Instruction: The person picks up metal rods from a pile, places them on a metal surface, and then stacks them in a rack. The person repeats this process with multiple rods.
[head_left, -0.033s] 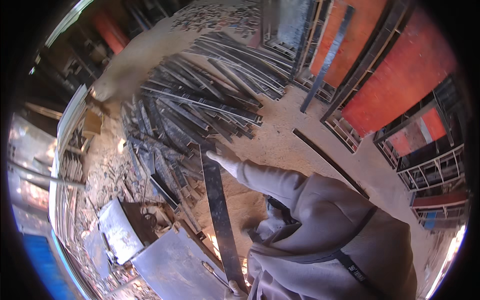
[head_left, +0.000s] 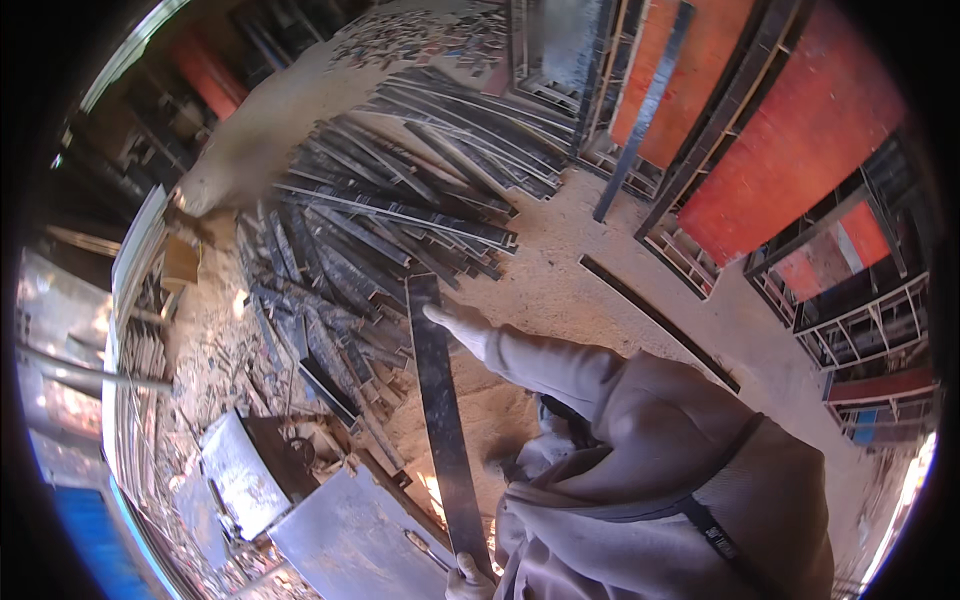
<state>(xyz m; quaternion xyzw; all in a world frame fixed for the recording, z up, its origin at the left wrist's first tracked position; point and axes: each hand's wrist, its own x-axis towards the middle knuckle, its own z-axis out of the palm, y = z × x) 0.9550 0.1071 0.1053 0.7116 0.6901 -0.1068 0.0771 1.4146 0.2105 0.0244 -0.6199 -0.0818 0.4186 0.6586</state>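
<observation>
Sandy floor (head_left: 550, 295) carries a pile of dark planks (head_left: 390, 205) in the upper middle of the head view. One long dark board (head_left: 442, 420) goes from the centre to the bottom edge. Right hand (head_left: 462, 328) is clamped near its upper end, left hand (head_left: 467, 580) on its lower end.

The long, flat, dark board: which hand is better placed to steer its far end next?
Probably the right hand: it touches the board near that end, while the left hand holds the near end.
</observation>
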